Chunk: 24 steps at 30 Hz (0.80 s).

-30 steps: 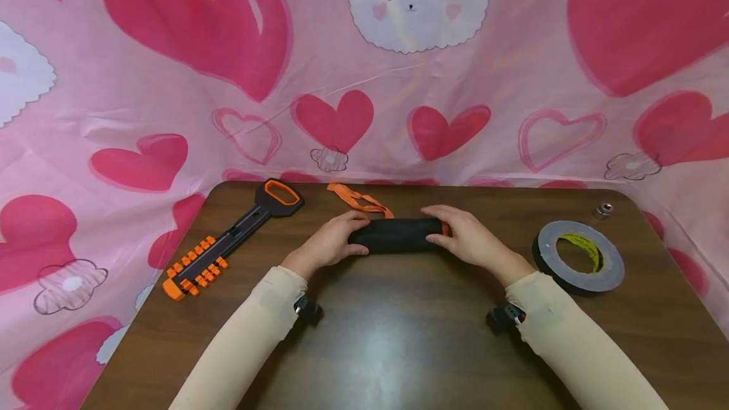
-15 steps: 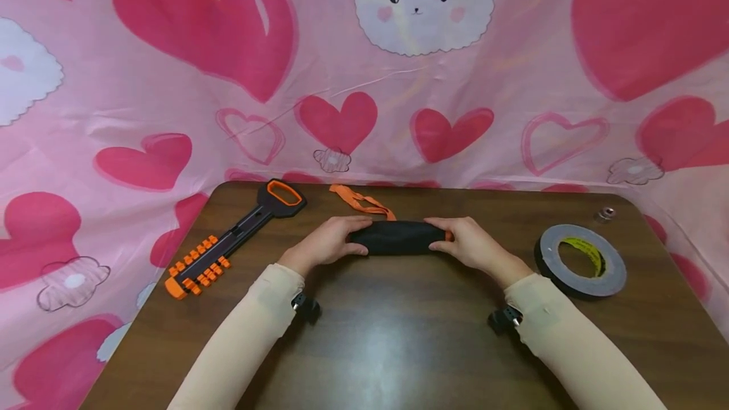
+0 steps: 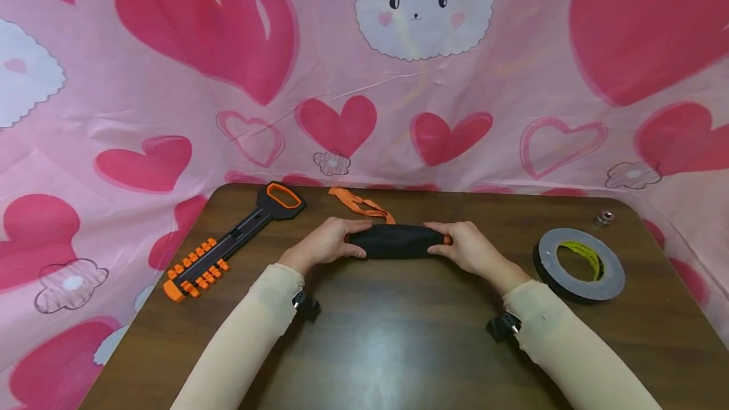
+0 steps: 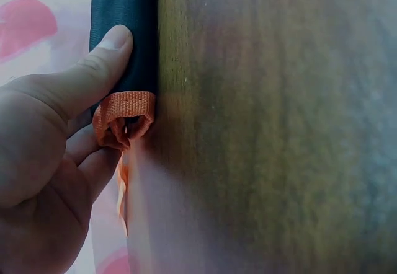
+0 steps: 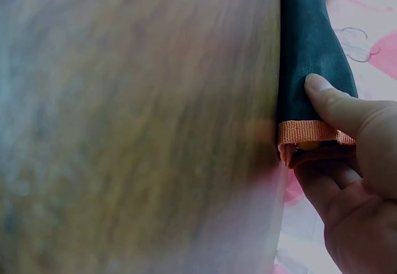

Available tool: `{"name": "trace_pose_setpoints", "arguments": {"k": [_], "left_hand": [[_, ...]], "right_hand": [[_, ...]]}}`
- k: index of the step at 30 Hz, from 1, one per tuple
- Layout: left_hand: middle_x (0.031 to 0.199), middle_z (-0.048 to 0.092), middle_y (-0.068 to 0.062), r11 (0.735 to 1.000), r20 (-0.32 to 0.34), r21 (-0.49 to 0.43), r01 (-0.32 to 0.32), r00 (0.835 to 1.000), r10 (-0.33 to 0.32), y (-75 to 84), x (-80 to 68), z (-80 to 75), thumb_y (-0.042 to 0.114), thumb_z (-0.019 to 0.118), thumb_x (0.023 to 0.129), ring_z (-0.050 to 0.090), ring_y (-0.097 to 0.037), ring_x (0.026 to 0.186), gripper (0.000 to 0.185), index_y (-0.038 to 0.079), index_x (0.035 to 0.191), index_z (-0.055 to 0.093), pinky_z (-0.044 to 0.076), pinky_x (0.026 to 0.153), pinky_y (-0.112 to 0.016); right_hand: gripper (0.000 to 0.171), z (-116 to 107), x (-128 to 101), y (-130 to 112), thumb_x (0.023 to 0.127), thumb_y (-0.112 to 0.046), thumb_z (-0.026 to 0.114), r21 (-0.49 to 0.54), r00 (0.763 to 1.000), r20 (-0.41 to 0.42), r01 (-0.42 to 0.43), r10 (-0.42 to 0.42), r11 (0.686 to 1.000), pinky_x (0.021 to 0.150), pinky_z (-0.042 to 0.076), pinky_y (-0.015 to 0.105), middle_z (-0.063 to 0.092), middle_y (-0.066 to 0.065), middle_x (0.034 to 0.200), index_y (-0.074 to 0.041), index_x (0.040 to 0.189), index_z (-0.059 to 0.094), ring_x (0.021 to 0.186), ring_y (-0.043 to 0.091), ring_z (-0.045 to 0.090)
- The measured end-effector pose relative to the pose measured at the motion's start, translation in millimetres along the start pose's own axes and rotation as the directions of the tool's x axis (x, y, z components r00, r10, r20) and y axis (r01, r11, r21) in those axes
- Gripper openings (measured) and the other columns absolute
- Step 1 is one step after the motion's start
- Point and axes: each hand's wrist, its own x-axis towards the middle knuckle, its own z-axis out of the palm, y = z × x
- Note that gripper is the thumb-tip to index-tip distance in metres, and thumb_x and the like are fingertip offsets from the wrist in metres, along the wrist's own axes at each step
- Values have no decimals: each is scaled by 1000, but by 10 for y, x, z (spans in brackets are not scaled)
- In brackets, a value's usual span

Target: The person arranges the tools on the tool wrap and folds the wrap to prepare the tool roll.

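A rolled-up black fabric tool roll point(image 3: 395, 242) with orange-trimmed ends lies across the table's far middle. My left hand point(image 3: 326, 242) grips its left end, thumb on the near side and fingers round the back. At the opposite end, my right hand point(image 3: 471, 247) holds it the same way. In the left wrist view, the thumb presses the black cloth point(image 4: 133, 7) just above an orange woven edge point(image 4: 127, 105). The right wrist view shows the layered end of the roll point(image 5: 304, 57) with its orange binding point(image 5: 310, 129). An orange strap point(image 3: 364, 204) trails out behind it.
To the left lies a black rail with orange clips point(image 3: 228, 242) and a loop handle. A grey roll of tape point(image 3: 549, 264) lies at the right, with a small metal socket point(image 3: 604, 218) behind it. Pink heart-printed cloth point(image 3: 393, 81) hangs behind the wooden table point(image 3: 370, 347).
Both hands keep hold of the tool roll in nearly the same place. The right fingers lie slightly lower against its back. The whole head view has shifted a little.
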Motion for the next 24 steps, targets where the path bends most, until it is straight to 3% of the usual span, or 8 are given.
{"name": "trace_pose_setpoints", "arguments": {"k": [5,6,11,14,18,20,24], "left_hand": [[163,56,-6,1000,5,10,21,1000,-21,15,17,-3,28,85,94,64,-19,138,72,14,158,56,48,122,-44],[162,56,-7,999,7,9,49,999,-49,93,2,-31,25,85,94,65,-19,137,71,13,158,56,48,121,-46],[162,57,-7,999,1,26,36,999,-37,49,9,-3,25,86,93,56,-23,149,71,12,157,57,45,124,-46],[162,57,-5,999,-16,45,-21,1000,22,-246,85,112,35,85,94,54,-25,151,73,17,159,56,44,125,-46],[165,55,0,994,-26,78,-78,996,80,-646,196,279,53,79,95,54,-22,152,78,26,162,51,44,126,-45],[165,54,-3,993,-19,86,-77,997,78,-575,167,251,55,78,95,54,-25,152,80,24,163,50,44,126,-47],[166,53,-12,997,-2,68,-24,1000,25,-162,22,63,45,79,98,53,-32,152,79,12,163,49,42,126,-52]], "right_hand": [[59,18,-2,-15,94,-19,85,-3,1000,-8,-11,11,1000,97,61,51,71,23,140,-9,149,66,98,24,70],[59,21,-2,-15,94,-19,85,-3,1000,-10,-9,9,1000,97,61,51,71,23,140,-8,149,66,99,24,70],[59,22,18,-18,93,-18,86,0,1000,-14,-2,2,1000,96,61,50,73,23,136,-9,148,66,94,24,69],[60,8,32,-22,93,-18,86,3,1000,2,-1,1,1000,98,61,51,73,24,137,-8,149,65,97,27,70],[61,-25,42,-43,95,-17,83,-7,999,47,7,-6,1000,107,58,57,71,24,141,-6,151,63,115,34,73],[60,-41,49,-54,97,-16,82,-18,998,60,22,-21,1000,109,56,58,70,25,142,-3,152,61,121,37,72],[59,-65,33,-76,97,-13,81,-40,997,45,60,-59,997,111,54,59,67,27,146,1,151,60,127,42,70]]}}
